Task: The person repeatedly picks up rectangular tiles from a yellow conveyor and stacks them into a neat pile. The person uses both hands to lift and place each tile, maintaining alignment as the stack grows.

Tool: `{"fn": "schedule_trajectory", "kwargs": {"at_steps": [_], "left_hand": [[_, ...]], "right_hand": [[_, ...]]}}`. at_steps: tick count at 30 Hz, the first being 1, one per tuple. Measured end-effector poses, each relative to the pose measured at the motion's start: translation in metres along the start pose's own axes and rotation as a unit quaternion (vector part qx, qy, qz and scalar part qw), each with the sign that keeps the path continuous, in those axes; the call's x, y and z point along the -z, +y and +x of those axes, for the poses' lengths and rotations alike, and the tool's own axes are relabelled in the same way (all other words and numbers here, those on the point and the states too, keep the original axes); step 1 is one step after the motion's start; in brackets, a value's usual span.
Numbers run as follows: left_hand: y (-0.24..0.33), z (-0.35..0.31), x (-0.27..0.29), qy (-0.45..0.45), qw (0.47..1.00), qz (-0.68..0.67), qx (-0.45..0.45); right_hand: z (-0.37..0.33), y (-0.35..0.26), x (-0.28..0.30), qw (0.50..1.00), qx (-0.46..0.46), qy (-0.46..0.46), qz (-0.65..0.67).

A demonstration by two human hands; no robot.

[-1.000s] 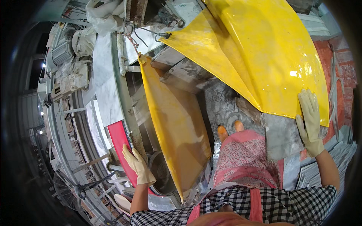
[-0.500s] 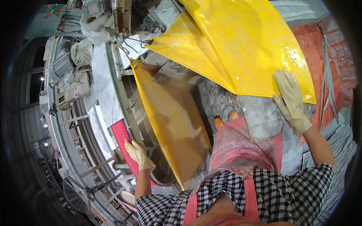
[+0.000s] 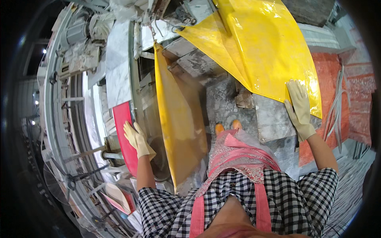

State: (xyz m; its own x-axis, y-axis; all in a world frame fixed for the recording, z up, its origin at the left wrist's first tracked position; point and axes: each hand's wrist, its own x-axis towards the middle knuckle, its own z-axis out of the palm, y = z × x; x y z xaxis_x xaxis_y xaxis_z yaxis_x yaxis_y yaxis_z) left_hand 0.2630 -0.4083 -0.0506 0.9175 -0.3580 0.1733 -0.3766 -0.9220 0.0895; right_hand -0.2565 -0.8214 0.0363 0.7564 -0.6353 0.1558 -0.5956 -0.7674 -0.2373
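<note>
My left hand (image 3: 136,138), in a pale rubber glove, lies with fingers stretched on the red strip (image 3: 124,143) along the machine's edge. On the right, my gloved right hand (image 3: 298,109) rests flat, fingers extended, at the lower edge of a wet, shiny yellow sheet (image 3: 274,51). Beneath that sheet a grey-white marbled slab (image 3: 272,119) sticks out. Between my arms hangs a second yellow sheet (image 3: 178,127), stained brown, its top corner tied near the machine. Neither hand grips anything.
White marbled slabs (image 3: 118,75) lie on the machine bed beyond the red strip. A motor (image 3: 77,33) stands at the far left. Right of the yellow sheet are orange-red sheeting (image 3: 331,87) and pale straps (image 3: 337,103). My orange shoes (image 3: 228,126) stand on the wet floor.
The view has shifted, so the surroundings sit differently in it. Both hands stay on the same surfaces, the left on the red strip and the right on the yellow sheet.
</note>
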Motion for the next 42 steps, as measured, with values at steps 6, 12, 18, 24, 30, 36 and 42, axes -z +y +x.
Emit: {"fn": "schedule_trajectory", "kwargs": {"at_steps": [6, 12, 18, 24, 30, 36, 42], "left_hand": [[0.000, -0.001, -0.011, 0.046, 0.999, 0.011, -0.024], [0.006, -0.004, -0.010, 0.054, 0.998, 0.021, -0.023], [0.012, -0.001, -0.005, 0.042, 0.998, 0.039, -0.014], [0.014, -0.002, -0.003, 0.047, 0.998, 0.004, -0.031], [0.012, 0.000, -0.003, 0.021, 0.998, 0.046, -0.037], [0.005, 0.005, -0.007, 0.025, 0.998, 0.052, -0.038], [0.006, 0.005, -0.004, 0.015, 0.998, 0.053, -0.020]], "right_hand": [[0.002, 0.004, -0.002, 1.000, 0.009, -0.007, -0.006], [0.001, 0.006, -0.001, 1.000, 0.017, -0.012, -0.020], [0.001, 0.009, -0.001, 0.999, 0.021, 0.002, -0.029], [0.000, 0.015, -0.006, 1.000, 0.012, 0.019, -0.001], [-0.003, 0.019, -0.010, 1.000, 0.004, 0.024, -0.001], [-0.005, 0.020, -0.012, 0.999, 0.002, 0.032, 0.001], [-0.005, 0.017, -0.011, 1.000, -0.013, 0.022, 0.004]]}}
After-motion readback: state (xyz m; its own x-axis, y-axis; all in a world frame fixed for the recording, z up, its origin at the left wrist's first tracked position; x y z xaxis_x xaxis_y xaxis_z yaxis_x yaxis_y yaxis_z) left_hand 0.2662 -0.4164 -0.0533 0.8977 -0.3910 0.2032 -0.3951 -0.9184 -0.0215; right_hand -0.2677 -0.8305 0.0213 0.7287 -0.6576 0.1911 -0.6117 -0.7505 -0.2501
